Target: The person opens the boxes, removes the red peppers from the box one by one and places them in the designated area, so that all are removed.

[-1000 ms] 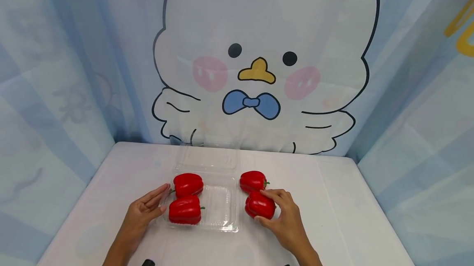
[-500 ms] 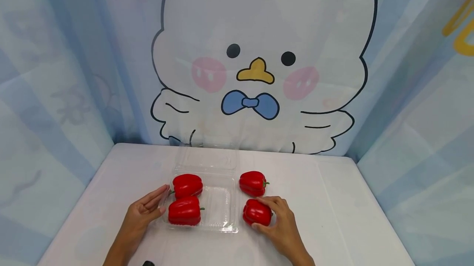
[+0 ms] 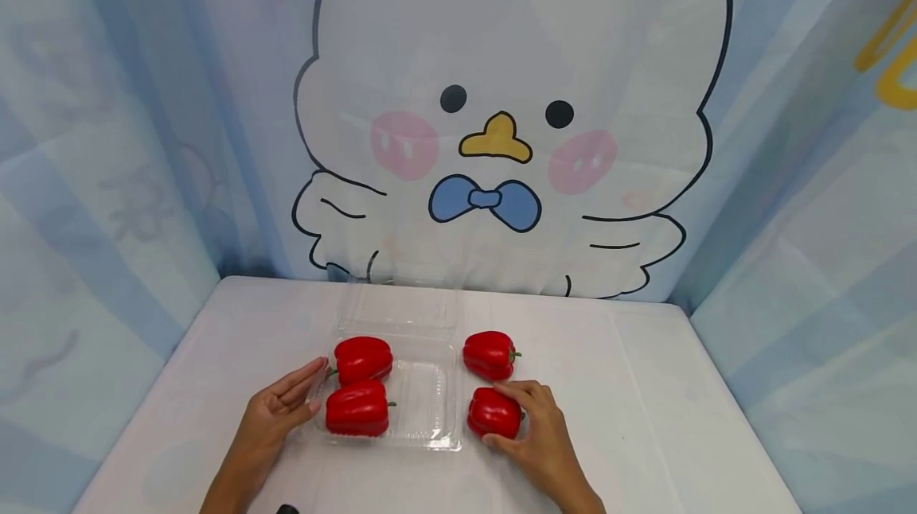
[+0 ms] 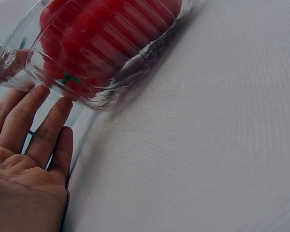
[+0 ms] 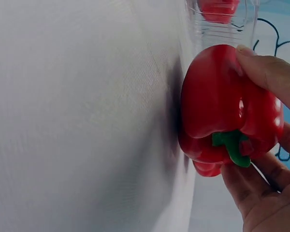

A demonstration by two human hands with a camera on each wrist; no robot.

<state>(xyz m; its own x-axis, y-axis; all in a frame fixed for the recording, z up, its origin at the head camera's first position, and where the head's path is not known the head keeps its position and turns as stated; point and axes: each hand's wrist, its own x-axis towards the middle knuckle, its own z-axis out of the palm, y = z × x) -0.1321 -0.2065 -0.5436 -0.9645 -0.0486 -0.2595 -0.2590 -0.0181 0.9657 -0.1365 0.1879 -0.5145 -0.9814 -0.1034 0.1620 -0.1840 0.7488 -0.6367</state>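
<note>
In the head view, my right hand [image 3: 539,438] grips a red bell pepper [image 3: 494,413] on the table, right of a clear plastic clamshell box [image 3: 423,395]. The right wrist view shows that bell pepper [image 5: 215,96] between thumb and fingers, its green stem toward the camera. My left hand [image 3: 275,410] touches the box's left wall with mostly straight fingers; the left wrist view shows these fingers [image 4: 19,121] at the clear rim. Two red bell peppers, a rear one [image 3: 363,360] and a front one [image 3: 357,409], lie in the box's left half. A further bell pepper [image 3: 489,355] lies behind the gripped one.
The box's clear lid [image 3: 397,309] lies folded back toward the rear of the white table [image 3: 645,403]. A curtain with a cartoon bird [image 3: 501,60] hangs behind the table. A small black object [image 3: 287,509] shows at the bottom edge.
My right hand has moved the gripped pepper slightly toward the table's front and left, opening a gap from the pepper behind it. The left hand and box stay in place.
</note>
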